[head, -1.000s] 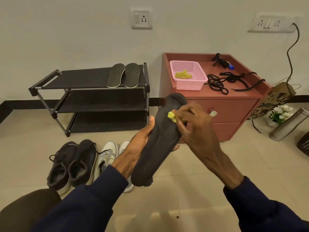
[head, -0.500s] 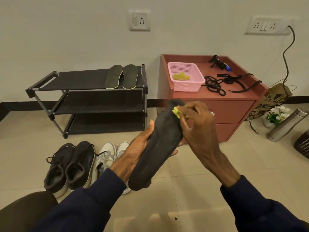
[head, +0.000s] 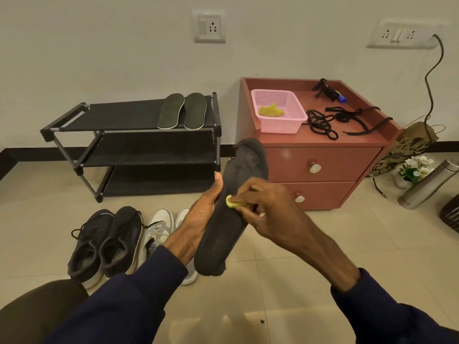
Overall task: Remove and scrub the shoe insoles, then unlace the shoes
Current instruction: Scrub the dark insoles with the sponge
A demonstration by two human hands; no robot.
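My right hand (head: 270, 212) has slid the small yellow cloth (head: 230, 201) from toe to mid-sole, pinching it. My left hand (head: 201, 219) grips the dark foam insole (head: 223, 239) in mid-air. Two grey insoles (head: 182, 110) on the black shoe rack (head: 119, 115) look done; the laced shoes on the floor (head: 106, 242) are still to unlace.

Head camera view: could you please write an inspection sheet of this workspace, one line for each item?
Surface: beige tiled floor with one dark speck.
Job's things: dark grey shoe insole held up; two dark insoles on black shoe rack; black sneakers and white sneakers on the floor; black laces on red-brown cabinet.
Clutter: pink plastic basket holding yellow cloth; steel bottle; paper bag.
Hands: left hand grips the insole; right hand pinches small yellow-green scrub pad against it.
Cables: black cable from wall socket.
Surroundings: white wall.
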